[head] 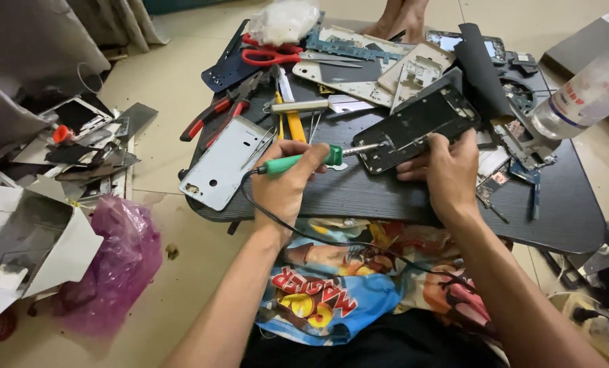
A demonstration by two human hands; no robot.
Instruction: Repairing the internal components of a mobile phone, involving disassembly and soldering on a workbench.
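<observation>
Lying at three o'clock from the left hand (285,178), whose grip is closed on the green soldering iron (304,161), the dark phone frame (417,127) is pinned to the worktop (386,197) by the right hand (448,174).

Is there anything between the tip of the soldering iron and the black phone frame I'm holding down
Nothing visible. The left hand holds the green soldering iron, whose metal tip reaches the black phone frame at its near-left edge. The right hand steadies that frame from the near side, clear of the tip.
</observation>
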